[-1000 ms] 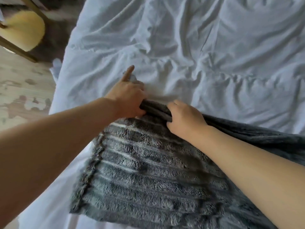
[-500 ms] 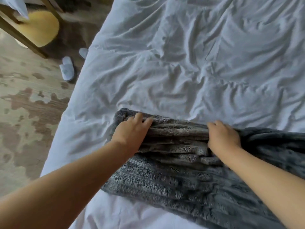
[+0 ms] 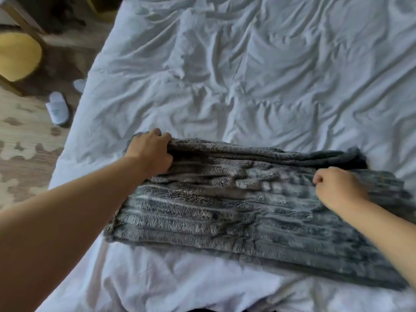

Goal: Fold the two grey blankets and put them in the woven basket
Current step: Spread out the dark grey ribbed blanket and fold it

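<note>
A grey ribbed plush blanket (image 3: pixel 236 210) lies folded into a long band across the near part of the bed. My left hand (image 3: pixel 150 152) grips its far left corner, fingers curled into the fold. My right hand (image 3: pixel 335 188) is closed on the upper layer near the blanket's right end. Only one grey blanket shows; no woven basket is in view.
The bed is covered by a crumpled white duvet (image 3: pixel 247 75). On the patterned floor at left lie two white slippers (image 3: pixel 57 108). A wooden chair with a yellow cushion (image 3: pixel 18 55) stands at the upper left.
My hands have spread apart along the blanket's far edge, the right one moving far to the right. The blanket now lies stretched out in a wider, flatter band.
</note>
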Motion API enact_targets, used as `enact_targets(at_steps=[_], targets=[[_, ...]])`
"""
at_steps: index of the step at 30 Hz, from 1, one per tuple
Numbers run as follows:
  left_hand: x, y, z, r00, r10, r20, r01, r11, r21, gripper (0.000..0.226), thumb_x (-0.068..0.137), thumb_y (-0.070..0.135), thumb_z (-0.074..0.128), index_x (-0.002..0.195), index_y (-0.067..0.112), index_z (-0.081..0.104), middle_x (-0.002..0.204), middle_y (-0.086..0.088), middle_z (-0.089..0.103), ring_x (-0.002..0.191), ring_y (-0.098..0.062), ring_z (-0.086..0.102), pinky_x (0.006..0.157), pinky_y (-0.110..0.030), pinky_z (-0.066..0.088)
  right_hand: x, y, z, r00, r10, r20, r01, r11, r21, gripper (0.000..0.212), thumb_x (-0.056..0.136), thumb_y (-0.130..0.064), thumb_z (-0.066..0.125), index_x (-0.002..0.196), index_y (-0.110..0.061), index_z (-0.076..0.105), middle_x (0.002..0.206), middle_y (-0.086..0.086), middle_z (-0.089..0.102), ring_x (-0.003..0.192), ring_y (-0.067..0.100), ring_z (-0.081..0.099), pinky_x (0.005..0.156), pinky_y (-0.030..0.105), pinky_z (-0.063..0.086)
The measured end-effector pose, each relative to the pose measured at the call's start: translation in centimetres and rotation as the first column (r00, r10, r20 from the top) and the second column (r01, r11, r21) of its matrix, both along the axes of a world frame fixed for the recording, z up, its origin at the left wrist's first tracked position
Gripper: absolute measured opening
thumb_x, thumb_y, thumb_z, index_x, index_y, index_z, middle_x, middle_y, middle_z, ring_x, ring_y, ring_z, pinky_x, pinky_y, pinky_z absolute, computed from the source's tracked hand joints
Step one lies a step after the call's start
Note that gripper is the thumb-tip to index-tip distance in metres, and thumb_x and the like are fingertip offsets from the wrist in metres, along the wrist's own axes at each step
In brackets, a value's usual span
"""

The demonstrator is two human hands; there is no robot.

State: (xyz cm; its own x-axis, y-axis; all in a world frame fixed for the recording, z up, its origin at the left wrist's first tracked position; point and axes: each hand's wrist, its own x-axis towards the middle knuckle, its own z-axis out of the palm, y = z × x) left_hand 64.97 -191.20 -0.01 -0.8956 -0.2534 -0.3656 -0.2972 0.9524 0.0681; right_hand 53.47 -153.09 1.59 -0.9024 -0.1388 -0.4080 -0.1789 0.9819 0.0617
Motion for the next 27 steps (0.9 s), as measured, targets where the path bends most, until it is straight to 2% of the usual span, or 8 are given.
enact_targets(at_steps=[3, 5, 7, 10, 13, 16, 20, 27], targets=[[1.3, 0.6, 0.6, 1.0, 0.01, 0.029, -0.011, 0.998, 0.058, 0.045, 0.078, 0.02, 0.058, 0.122, 0.019, 0.053, 0.115, -0.007, 0.053, 0.103, -0.027, 0.055, 0.087, -0.04, 0.049, 2.0, -6.5, -1.7, 0.984, 0.159, 0.075, -0.142, 0.97, -0.199, 0.03, 0.088, -0.011, 0.049, 0.111, -0.023, 0.062, 0.116, 0.0, 0.057, 0.092, 0.021, 0.052, 0.071, 0.031, 0.044], [2.2, 0.7, 0.8, 0.994, 0.049, 0.102, -0.06, 0.993, 0.106, 0.05, 0.081, 0.017, 0.058, 0.129, 0.022, 0.049, 0.117, -0.006, 0.052, 0.105, -0.025, 0.054, 0.089, -0.043, 0.051, 3.3, -11.3, -2.6, 0.958, 0.265, 0.11, -0.213, 0.913, -0.348, 0.045, 0.089, -0.013, 0.05, 0.133, -0.023, 0.048, 0.135, -0.001, 0.045, 0.115, 0.023, 0.049, 0.086, 0.037, 0.048], [2.7, 1.0, 0.6, 0.987, 0.073, 0.146, -0.083, 0.994, 0.066, 0.055, 0.084, 0.024, 0.057, 0.136, 0.024, 0.041, 0.123, -0.006, 0.05, 0.11, -0.025, 0.052, 0.092, -0.044, 0.05, 3.9, -15.2, -3.4, 0.936, 0.35, 0.033, -0.306, 0.858, -0.412, 0.06, 0.089, -0.017, 0.054, 0.144, -0.022, 0.031, 0.15, 0.002, 0.027, 0.133, 0.026, 0.034, 0.104, 0.042, 0.039], [3.1, 2.2, -0.8, 0.969, 0.118, 0.219, -0.114, 0.993, -0.032, 0.071, 0.083, 0.04, 0.062, 0.143, 0.025, 0.027, 0.136, -0.009, 0.038, 0.124, -0.028, 0.043, 0.101, -0.047, 0.039, 3.6, -18.2, -4.8, 0.898, 0.433, 0.075, -0.396, 0.872, -0.288, 0.079, 0.089, -0.03, 0.058, 0.152, -0.023, 0.009, 0.16, 0.003, 0.006, 0.145, 0.027, 0.012, 0.118, 0.044, 0.015], [3.4, 3.1, -3.0, 0.949, 0.203, 0.242, -0.205, 0.979, -0.018, 0.082, 0.08, 0.012, 0.065, 0.144, 0.025, 0.017, 0.139, -0.011, 0.026, 0.127, -0.031, 0.034, 0.102, -0.051, 0.04, 3.9, -18.1, -6.5, 0.881, 0.379, 0.283, -0.323, 0.919, -0.225, 0.078, 0.092, -0.036, 0.054, 0.153, -0.025, 0.006, 0.161, 0.001, 0.007, 0.146, 0.025, 0.015, 0.116, 0.043, 0.021], [2.4, 2.8, -5.1, 0.963, 0.234, 0.136, -0.243, 0.969, 0.049, 0.077, 0.078, -0.01, 0.053, 0.141, 0.023, 0.021, 0.136, -0.014, 0.028, 0.123, -0.033, 0.036, 0.1, -0.05, 0.041, 4.9, -16.1, -7.5, 0.907, 0.337, 0.253, -0.293, 0.936, -0.196, 0.072, 0.096, -0.042, 0.045, 0.153, -0.03, 0.002, 0.161, -0.004, 0.005, 0.147, 0.02, 0.012, 0.114, 0.044, 0.023], [1.0, 0.9, -7.8, 0.972, 0.221, 0.077, -0.23, 0.963, 0.137, 0.075, 0.079, -0.013, 0.05, 0.14, 0.021, 0.024, 0.134, -0.017, 0.028, 0.121, -0.034, 0.035, 0.099, -0.044, 0.043, 5.7, -14.8, -8.3, 0.916, 0.314, 0.249, -0.285, 0.947, -0.145, 0.069, 0.098, -0.046, 0.034, 0.152, -0.034, -0.007, 0.162, -0.009, -0.002, 0.148, 0.013, 0.005, 0.117, 0.042, 0.01], [0.0, -0.3, -12.6, 0.971, 0.232, -0.06, -0.214, 0.952, 0.219, 0.066, 0.084, -0.012, 0.046, 0.14, 0.018, 0.029, 0.129, -0.02, 0.034, 0.118, -0.035, 0.032, 0.095, -0.041, 0.041, 3.4, -17.3, -11.0, 0.765, 0.279, 0.581, -0.266, 0.958, -0.109, 0.07, 0.1, -0.043, 0.033, 0.152, -0.026, -0.012, 0.158, -0.002, -0.022, 0.145, 0.014, -0.019, 0.116, 0.046, -0.008]])
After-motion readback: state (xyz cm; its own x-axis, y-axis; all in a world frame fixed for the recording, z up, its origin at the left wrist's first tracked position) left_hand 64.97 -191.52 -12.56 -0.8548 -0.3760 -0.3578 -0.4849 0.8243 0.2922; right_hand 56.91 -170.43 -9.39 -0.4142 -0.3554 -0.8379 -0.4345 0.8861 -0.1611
